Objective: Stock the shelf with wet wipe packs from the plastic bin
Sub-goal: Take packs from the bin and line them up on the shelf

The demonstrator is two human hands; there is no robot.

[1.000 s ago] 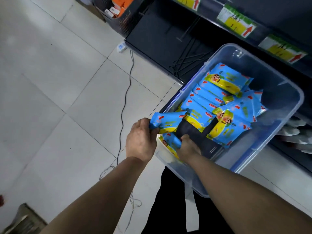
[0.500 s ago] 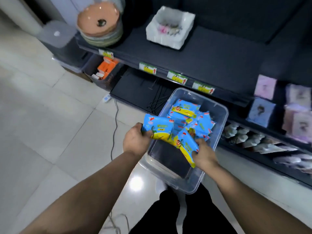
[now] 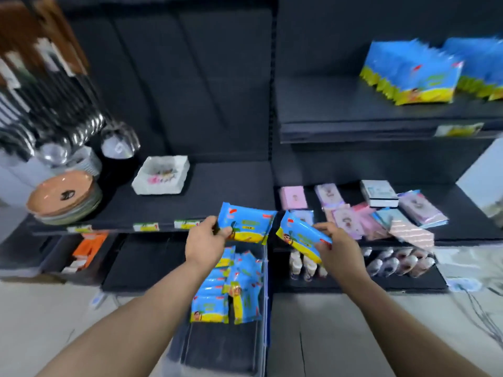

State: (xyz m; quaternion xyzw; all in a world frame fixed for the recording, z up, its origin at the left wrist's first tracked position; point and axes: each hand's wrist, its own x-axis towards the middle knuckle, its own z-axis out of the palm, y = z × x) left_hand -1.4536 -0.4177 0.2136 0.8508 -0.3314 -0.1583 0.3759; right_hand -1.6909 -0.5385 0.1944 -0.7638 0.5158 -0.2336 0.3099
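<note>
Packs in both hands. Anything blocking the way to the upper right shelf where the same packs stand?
Nothing visible. Left hand grips the left wipe pack, right hand the right wipe pack, both in open air; the upper shelf is bare left of the stocked packs.

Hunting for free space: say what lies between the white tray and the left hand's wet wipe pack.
Head view: only bare black shelf between the white tray and the wet wipe pack in the left hand.
</note>
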